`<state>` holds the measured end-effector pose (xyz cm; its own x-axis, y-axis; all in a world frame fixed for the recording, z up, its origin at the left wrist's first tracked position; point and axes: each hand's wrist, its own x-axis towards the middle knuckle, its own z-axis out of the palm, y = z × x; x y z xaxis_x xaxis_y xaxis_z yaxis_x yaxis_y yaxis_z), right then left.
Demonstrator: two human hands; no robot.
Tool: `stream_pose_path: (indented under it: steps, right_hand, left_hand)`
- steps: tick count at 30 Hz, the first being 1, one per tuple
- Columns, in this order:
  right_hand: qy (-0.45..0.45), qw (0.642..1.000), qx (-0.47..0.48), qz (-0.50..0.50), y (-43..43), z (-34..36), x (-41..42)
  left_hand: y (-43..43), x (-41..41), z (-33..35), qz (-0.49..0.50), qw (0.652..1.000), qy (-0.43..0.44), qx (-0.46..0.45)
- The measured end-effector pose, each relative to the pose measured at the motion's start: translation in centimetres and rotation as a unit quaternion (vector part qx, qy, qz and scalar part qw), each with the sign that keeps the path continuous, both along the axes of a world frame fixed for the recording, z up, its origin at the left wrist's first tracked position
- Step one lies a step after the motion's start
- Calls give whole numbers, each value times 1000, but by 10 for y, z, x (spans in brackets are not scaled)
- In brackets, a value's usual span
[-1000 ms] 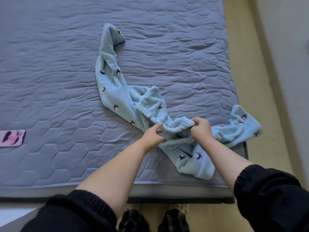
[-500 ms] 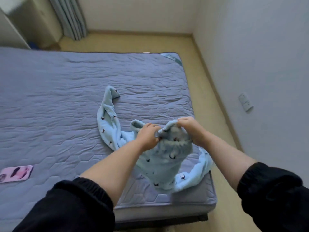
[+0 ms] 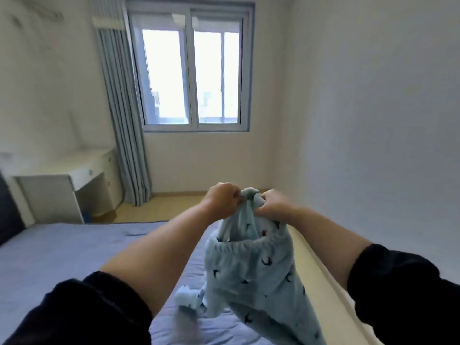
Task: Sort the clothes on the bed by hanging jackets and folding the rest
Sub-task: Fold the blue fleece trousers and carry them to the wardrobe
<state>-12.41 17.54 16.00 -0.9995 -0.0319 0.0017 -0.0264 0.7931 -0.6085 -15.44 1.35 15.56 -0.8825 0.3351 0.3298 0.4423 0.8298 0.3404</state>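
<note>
Light blue fleece pants point(image 3: 251, 275) with small dark bird prints hang in the air above the grey quilted bed point(image 3: 62, 257). My left hand point(image 3: 221, 201) and my right hand point(image 3: 275, 204) grip the bunched fabric at the waistband, close together, at chest height. The elastic waist opening sags below my hands. One pant leg trails down toward the mattress at the lower middle, blurred; the other runs off the bottom edge.
A white desk point(image 3: 67, 175) stands at the left wall, grey curtains point(image 3: 124, 120) hang beside a window point(image 3: 194, 78). A white wall runs along the right of the bed with a strip of floor point(image 3: 323, 282) between. A dark headboard shows at far left.
Both hands have raised the pants off the mattress, from bed level to chest height. My view has tilted up from the bed to the window and walls.
</note>
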Motion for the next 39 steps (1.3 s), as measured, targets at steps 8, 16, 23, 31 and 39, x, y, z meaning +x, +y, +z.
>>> stream_pose_path:
  steps: [8, 16, 23, 31, 39]
  right_hand:
    - [281, 929, -223, -90, 1, 117, 5]
    - [351, 904, -217, -109, -18, 145, 0]
    - [448, 864, -159, -167, -3, 173, -8]
    - [479, 853, -95, -184, 17, 163, -11]
    - [399, 878, 170, -202, 32, 142, -19]
  left_hand:
    - [-7, 7, 122, -62, 994, 39, 84]
    - [-28, 0, 132, 68, 989, -3, -135]
    - [-67, -5, 150, 158, 983, 9, -94]
    - [-140, -11, 125, 223, 940, 115, 232]
    - [-162, -14, 112, 229, 946, 67, 220]
